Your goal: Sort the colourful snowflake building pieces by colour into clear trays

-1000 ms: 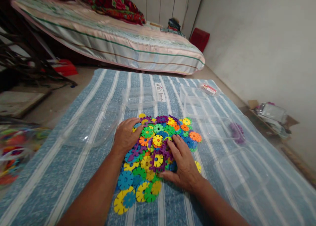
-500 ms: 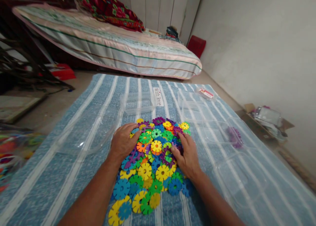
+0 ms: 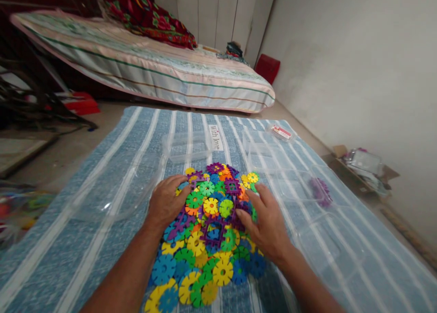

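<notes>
A heap of plastic interlocking discs (image 3: 210, 206) in yellow, green, blue and orange lies on a striped blue cloth (image 3: 102, 167). Purple notched square pieces are mixed in, one square (image 3: 213, 243) lying near the middle of the heap. My left hand (image 3: 167, 200) rests at the heap's left edge, fingers stretched over the outer pieces and its fingertips partly hidden. On the right side, my right hand (image 3: 265, 219) has thumb and fingers spread, with the thumb at some purple pieces (image 3: 239, 217). Neither hand visibly grips a piece.
Clear plastic containers stand around the heap: a wide one (image 3: 116, 208) at left, boxes (image 3: 186, 157) (image 3: 261, 160) behind, and one (image 3: 293, 185) at right with purple pieces (image 3: 321, 192). A clear lid (image 3: 331, 251) lies front right. Beyond is a bed (image 3: 164, 78).
My right hand has spread its fingers and drawn slightly outward. Purple squares and discs on the heap's right side have shifted, one square now nearer the middle. The left hand stays at its edge.
</notes>
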{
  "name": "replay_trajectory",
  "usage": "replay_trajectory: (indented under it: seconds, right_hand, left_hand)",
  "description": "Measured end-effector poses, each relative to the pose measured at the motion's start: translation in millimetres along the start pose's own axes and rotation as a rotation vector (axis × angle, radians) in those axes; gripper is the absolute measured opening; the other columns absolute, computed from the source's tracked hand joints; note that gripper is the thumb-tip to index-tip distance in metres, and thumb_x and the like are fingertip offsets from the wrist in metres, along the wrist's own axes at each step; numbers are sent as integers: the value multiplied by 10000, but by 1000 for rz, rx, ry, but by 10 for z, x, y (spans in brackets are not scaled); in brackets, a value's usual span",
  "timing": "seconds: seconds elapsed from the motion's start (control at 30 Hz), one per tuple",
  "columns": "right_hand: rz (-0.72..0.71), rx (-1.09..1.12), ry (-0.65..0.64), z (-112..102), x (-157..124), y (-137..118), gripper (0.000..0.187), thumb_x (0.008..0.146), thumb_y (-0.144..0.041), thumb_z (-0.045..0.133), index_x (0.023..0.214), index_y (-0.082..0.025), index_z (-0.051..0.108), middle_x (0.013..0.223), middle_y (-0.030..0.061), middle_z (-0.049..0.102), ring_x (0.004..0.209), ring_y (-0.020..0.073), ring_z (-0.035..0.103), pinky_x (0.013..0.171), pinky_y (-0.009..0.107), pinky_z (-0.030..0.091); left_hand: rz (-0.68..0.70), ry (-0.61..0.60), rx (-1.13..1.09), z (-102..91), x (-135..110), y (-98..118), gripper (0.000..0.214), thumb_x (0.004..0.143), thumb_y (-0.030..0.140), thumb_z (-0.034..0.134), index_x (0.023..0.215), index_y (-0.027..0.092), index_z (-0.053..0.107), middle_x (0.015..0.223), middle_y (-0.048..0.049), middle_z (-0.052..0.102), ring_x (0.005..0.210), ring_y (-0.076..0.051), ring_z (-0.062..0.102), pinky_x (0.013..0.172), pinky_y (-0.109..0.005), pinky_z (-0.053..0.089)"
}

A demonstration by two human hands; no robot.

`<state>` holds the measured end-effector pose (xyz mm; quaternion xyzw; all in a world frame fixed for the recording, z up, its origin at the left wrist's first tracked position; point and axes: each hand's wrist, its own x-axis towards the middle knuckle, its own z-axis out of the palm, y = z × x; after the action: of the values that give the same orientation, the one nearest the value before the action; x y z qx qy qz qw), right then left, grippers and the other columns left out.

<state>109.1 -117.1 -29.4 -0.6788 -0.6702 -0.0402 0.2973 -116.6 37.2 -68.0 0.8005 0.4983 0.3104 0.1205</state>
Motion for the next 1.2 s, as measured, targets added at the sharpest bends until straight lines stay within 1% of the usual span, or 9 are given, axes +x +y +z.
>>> replay_trajectory:
  seconds: [0.1, 0.23, 0.43, 0.57, 0.67, 0.77, 0.9, 1.0, 1.2]
  right_hand:
    - [-57, -156, -34, -434, -176, 299, 325, 870, -336, 512, 1161, -209, 581, 1154, 105, 609, 1217, 296, 465, 991, 519, 412]
    - [-25, -438, -154, -888, -471, 867, 426, 793, -156, 454, 1205, -194, 556, 1279, 117, 544, 1299, 322, 380, 1001, 529, 404]
    - [-46, -612, -294, -880, -609, 1406, 671, 645, 1, 425, 1292, -172, 465, 1326, 137, 496, 1292, 312, 391, 979, 497, 426]
    - [-37, -575, -262, -757, -441, 1484, 514, 726, -59, 467, 1236, -122, 481, 1149, 164, 575, 1122, 297, 526, 933, 459, 460]
    - [-54, -570, -282, -731, -322, 1498, 559, 714, -73, 513, 1270, -94, 465, 1122, 171, 575, 1092, 307, 527, 914, 452, 462]
    - [-86, -598, -325, -716, -232, 1509, 518, 703, -23, 488, 1206, -127, 551, 1201, 159, 556, 1169, 305, 479, 926, 436, 450]
    - [-13, -575, -367, -687, -117, 1534, 329, 772, -72, 479, 1035, -165, 654, 1055, 113, 641, 1033, 250, 571, 873, 381, 475]
    - [43, -594, -380, -673, -59, 1537, 338, 805, -67, 440, 1033, -178, 665, 1024, 103, 660, 984, 233, 599, 848, 373, 481]
    - [45, -584, -230, -733, -109, 1197, 441, 799, -11, 356, 1127, -124, 629, 1070, 156, 641, 1091, 282, 557, 886, 442, 473]
  left_hand:
    - [-5, 4, 9, 6, -3, 4, 357, 797, 427, 435, 942, 191, 659, 1064, -104, 686, 1033, -261, 610, 959, -410, 443]
    - [-16, -4, 17, -5, 0, 26, 352, 797, 414, 436, 944, 187, 662, 1065, -108, 686, 1038, -266, 610, 961, -411, 442]
    - [-17, -1, 12, -18, 1, 35, 343, 792, 426, 444, 938, 203, 660, 1070, -97, 688, 1040, -259, 608, 962, -410, 444]
    - [-17, -3, 12, -29, -2, 46, 348, 801, 430, 436, 940, 202, 660, 1072, -94, 688, 1041, -251, 610, 964, -398, 444]
    - [-18, -4, 11, -38, -5, 61, 353, 809, 425, 425, 941, 197, 661, 1070, -95, 689, 1035, -253, 613, 962, -401, 447]
    - [-18, 0, 14, -33, -7, 57, 340, 806, 422, 436, 940, 206, 661, 1073, -88, 688, 1034, -253, 612, 963, -404, 446]
    - [-21, -11, 26, -14, -7, 31, 327, 805, 411, 445, 948, 210, 660, 1078, -81, 688, 1038, -247, 610, 965, -397, 443]
    - [-21, -20, 40, -16, -6, 23, 330, 804, 412, 444, 948, 206, 658, 1082, -86, 685, 1043, -256, 606, 962, -409, 443]
    - [-23, -52, 40, -39, -11, 53, 371, 824, 424, 418, 979, 181, 651, 1095, -106, 674, 1062, -259, 595, 972, -410, 434]
